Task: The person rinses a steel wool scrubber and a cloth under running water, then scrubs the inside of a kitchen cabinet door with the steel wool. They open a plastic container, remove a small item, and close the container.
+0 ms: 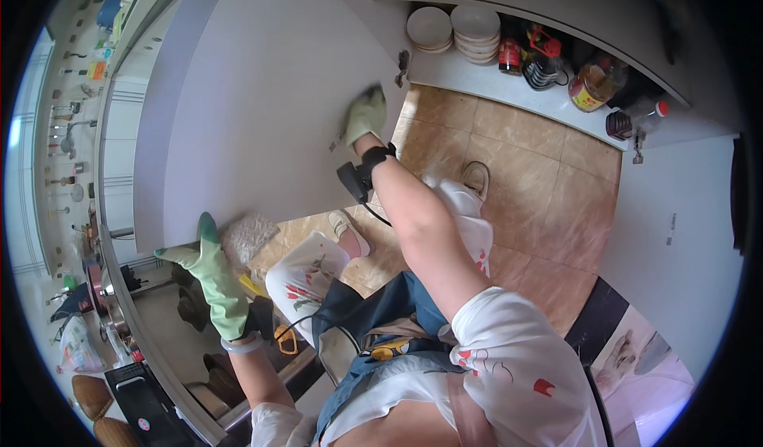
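Note:
A white cabinet door (256, 89) swings out before me. My left hand (217, 283), in a pale green rubber glove, grips its lower edge, the thumb on the facing side and the fingers around the rim. My right hand (366, 116), gloved alike, lies against the same panel close to its hinge (402, 68). Its fingertips look dark, and whether they hold a cloth cannot be told. Beside the left thumb is a whitish fuzzy bundle (250, 236), perhaps a cloth. A black device is strapped to my right wrist.
Stacked bowls (475, 33), bottles (596, 83) and a red-labelled jar (509, 55) stand on the open cabinet's shelf (453, 77). Another open door (667, 208) is at the right. At the left, a counter carries a plastic bag (81, 345); dark pots (191, 304) sit below it.

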Available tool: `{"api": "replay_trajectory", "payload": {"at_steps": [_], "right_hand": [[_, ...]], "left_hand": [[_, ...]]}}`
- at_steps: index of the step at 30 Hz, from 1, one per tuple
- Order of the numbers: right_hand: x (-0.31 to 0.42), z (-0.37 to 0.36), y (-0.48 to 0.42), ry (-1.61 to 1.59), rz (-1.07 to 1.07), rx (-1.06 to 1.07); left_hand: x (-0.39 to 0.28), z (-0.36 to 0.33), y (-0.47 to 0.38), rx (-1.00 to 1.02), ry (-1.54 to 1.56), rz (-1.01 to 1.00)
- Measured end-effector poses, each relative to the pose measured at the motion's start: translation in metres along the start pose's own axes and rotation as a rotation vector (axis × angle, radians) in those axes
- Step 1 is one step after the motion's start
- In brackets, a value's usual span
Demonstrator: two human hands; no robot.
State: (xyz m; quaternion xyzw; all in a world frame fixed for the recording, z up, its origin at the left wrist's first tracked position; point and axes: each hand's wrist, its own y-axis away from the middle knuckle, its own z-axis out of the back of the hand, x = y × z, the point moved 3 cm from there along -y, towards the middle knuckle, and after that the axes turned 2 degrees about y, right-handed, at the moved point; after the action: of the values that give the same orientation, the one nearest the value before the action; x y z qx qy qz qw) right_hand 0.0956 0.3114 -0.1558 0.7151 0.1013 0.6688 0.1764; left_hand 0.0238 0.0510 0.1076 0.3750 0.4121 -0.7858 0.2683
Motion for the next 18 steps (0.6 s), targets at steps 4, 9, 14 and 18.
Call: {"api": "replay_trajectory", "payload": {"at_steps": [4, 9, 14, 18], "right_hand": [[0.014, -0.008, 0.051, 0.341, 0.312, -0.021], [0.066, -0.042, 0.166, 0.293, 1.233, 0.122], [-0.023, -0.025, 0.108, 0.670, 0.526, -0.041], [-0.053, -0.022, 0.105, 0.380, 0.235, 0.042]], "left_hand": [[-0.004, 0.000, -0.004, 0.021, -0.033, -0.011], [-0.013, -0.005, -0.002, 0.071, -0.020, -0.002], [-0.017, -0.006, 0.002, 0.098, 0.018, 0.061], [-0.015, -0.002, 0.002, 0.031, -0.027, 0.027]]}}
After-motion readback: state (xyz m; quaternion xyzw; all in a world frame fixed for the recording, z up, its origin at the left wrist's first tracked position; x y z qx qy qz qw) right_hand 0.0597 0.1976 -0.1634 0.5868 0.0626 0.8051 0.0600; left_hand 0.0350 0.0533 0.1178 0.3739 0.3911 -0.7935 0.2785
